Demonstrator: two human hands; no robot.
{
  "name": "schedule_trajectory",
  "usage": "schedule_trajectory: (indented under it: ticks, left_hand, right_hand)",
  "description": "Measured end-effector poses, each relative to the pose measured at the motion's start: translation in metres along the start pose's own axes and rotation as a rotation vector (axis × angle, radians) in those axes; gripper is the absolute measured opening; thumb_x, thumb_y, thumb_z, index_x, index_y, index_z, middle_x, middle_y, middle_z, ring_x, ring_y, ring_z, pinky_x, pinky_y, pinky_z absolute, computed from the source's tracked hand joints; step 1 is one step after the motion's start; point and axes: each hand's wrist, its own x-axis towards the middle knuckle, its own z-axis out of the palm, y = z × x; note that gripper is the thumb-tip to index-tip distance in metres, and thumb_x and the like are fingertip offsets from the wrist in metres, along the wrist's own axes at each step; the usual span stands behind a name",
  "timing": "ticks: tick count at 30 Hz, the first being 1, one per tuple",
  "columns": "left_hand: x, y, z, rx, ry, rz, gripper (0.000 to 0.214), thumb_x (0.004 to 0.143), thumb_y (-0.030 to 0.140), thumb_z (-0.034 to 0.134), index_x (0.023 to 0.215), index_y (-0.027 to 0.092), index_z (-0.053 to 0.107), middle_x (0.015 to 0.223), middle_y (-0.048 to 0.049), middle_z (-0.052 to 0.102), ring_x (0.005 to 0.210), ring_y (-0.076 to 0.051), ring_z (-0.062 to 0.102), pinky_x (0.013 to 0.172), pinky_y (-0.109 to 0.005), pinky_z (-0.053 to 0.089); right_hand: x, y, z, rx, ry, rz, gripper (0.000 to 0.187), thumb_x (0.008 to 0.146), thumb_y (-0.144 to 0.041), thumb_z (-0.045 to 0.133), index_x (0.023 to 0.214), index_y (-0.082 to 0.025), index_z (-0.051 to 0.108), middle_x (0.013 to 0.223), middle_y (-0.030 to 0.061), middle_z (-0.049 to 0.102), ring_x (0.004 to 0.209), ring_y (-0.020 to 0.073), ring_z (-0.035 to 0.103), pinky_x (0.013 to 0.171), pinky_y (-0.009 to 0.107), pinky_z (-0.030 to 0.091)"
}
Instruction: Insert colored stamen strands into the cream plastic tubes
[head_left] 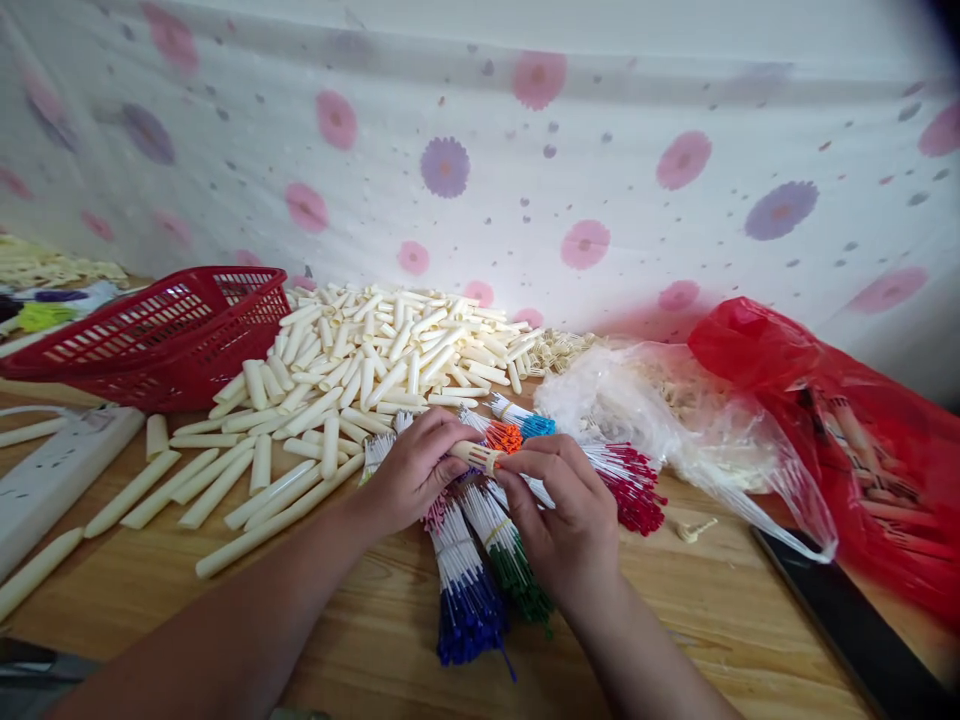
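Note:
A short cream plastic tube (466,453) with a slotted end lies across the space between my hands. My left hand (420,465) is closed around its left part. The thumb and fingers of my right hand (559,510) pinch the slotted right end; any small piece within that pinch is hidden. Beneath the hands, bundles of thin white sticks fan out over the table. Their tips are blue (469,615), green (521,580), dark red (637,490), orange (502,435) and light blue (537,425). Some pink tips show partly behind my left hand.
Behind the hands rises a heap of cream tubes (390,350). A red basket (172,340) and a white power strip (64,480) are at the left. On the right lie a clear plastic bag (675,410), a red bag (885,450) and a black flat object (847,620).

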Motion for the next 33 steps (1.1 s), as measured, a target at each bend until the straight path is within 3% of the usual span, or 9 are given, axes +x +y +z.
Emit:
schedule_trajectory:
  ticks: [11,19,26,29,32,33]
  left_hand:
    - [-0.001,-0.003,0.002,0.052,0.044,0.055,0.042,0.092,0.048,0.038,0.109,0.018,0.062,0.096,-0.0084,0.056,0.093,-0.020,0.055,0.082,-0.031,0.045]
    - [-0.002,-0.005,0.003,0.181,0.163,0.033,0.031,0.091,0.039,0.048,0.107,0.018,0.063,0.095,-0.0081,0.057,0.092,-0.021,0.055,0.081,-0.033,0.045]
    - [0.001,-0.003,0.000,0.170,0.199,0.026,0.028,0.089,0.036,0.050,0.105,0.019,0.065,0.094,-0.0077,0.059,0.091,-0.021,0.056,0.082,-0.033,0.045]
    - [0.002,-0.005,0.001,0.062,0.215,-0.025,0.026,0.090,0.035,0.049,0.104,0.018,0.063,0.095,-0.0068,0.059,0.091,-0.019,0.056,0.082,-0.031,0.045]
    - [0.002,-0.009,0.001,-0.105,0.287,-0.152,0.028,0.092,0.037,0.044,0.100,0.016,0.061,0.087,-0.0043,0.058,0.083,-0.017,0.055,0.077,-0.029,0.044]
    - [0.002,-0.010,0.001,-0.157,0.306,-0.200,0.029,0.092,0.038,0.043,0.099,0.016,0.060,0.084,-0.0032,0.057,0.080,-0.016,0.054,0.075,-0.028,0.044]
  right_hand:
    - [0.002,0.007,-0.006,0.087,-0.102,0.019,0.009,0.083,-0.010,0.057,0.081,-0.017,0.062,0.081,0.0039,0.060,0.081,0.0145,0.057,0.072,0.028,0.048]
    - [0.001,0.007,0.006,0.282,-0.036,0.314,0.012,0.082,-0.017,0.057,0.071,-0.017,0.062,0.069,-0.0002,0.057,0.067,0.0117,0.053,0.062,0.024,0.044]
    - [-0.008,0.014,0.014,0.673,-0.027,0.464,0.013,0.080,-0.027,0.062,0.087,-0.020,0.070,0.081,0.0015,0.062,0.072,0.0123,0.059,0.064,0.027,0.050]
    - [-0.002,0.026,-0.003,0.541,0.019,0.467,0.014,0.080,-0.029,0.063,0.088,-0.020,0.071,0.084,0.0025,0.065,0.075,0.0137,0.061,0.068,0.029,0.050]
    - [0.009,0.044,-0.024,0.237,0.194,0.540,0.021,0.081,-0.033,0.059,0.092,-0.018,0.069,0.085,0.0043,0.068,0.071,0.0150,0.061,0.068,0.031,0.050]
    - [0.013,0.050,-0.028,0.126,0.169,0.562,0.022,0.082,-0.032,0.058,0.092,-0.016,0.069,0.084,0.0052,0.069,0.071,0.0159,0.062,0.067,0.031,0.050]
